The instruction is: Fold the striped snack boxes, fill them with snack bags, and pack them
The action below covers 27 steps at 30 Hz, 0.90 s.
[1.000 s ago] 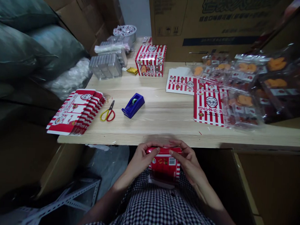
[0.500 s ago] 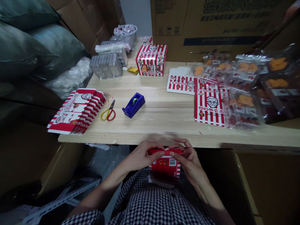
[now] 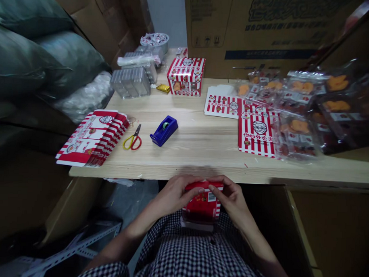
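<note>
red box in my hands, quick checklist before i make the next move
1. Left hand on the red box: ok, thumb across its top edge.
2. Right hand on it too: ok, thumb near the barcode.
3. Top fully closed: cannot tell, fingers cover much of it.
4. Box set on the table: not ok, it is held in front of the near edge.
5. Tape dispenser uncovered: ok, on the table with a roll in it.
6. Scissors clear of the dispenser: ok, lying apart from it.
</note>
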### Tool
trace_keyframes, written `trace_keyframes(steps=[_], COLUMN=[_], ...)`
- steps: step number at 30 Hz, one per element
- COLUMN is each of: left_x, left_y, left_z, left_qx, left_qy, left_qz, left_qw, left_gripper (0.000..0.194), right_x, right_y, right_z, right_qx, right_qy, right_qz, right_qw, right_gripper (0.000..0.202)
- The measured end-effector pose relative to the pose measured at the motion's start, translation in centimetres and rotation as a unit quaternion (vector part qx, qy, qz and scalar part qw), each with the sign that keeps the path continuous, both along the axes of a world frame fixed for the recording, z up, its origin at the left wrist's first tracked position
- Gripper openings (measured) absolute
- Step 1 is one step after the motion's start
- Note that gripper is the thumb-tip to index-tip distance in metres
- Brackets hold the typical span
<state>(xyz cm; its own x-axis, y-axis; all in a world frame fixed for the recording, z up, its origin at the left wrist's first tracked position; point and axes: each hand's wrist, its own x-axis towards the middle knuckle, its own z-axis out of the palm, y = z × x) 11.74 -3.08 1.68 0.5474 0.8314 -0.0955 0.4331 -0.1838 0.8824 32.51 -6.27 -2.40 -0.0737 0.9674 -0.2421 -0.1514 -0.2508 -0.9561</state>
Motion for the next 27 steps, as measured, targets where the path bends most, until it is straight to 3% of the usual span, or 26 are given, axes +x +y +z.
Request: trace_keyframes(steps=[7, 17, 27], left_x=[0.0, -0.8, -1.4], left_y=[0.7, 0.6, 0.8], left_z=[-0.5, -0.2, -0.7], left_qx=[-0.053, -0.002, -0.121], left_qy=[-0.010, 0.027, -0.031], left_qz=[0.018, 0.001, 0.011], left_qw=[0.998, 1.000, 0.992], left_gripper=[0.025, 0.026, 0.027], right_x=[-0.4, -0.8, -1.1], right_y=[0.2, 0.1, -0.1], right_z=[0.9, 0.5, 0.4], right_qx=[-0.100, -0.015, -0.044], right_qy=[0.066, 0.011, 0.035], right_qz=[-0.011, -0.010, 0.006], right_qw=[0.993, 1.000, 0.998], right_gripper=[0.040, 0.029, 0.033])
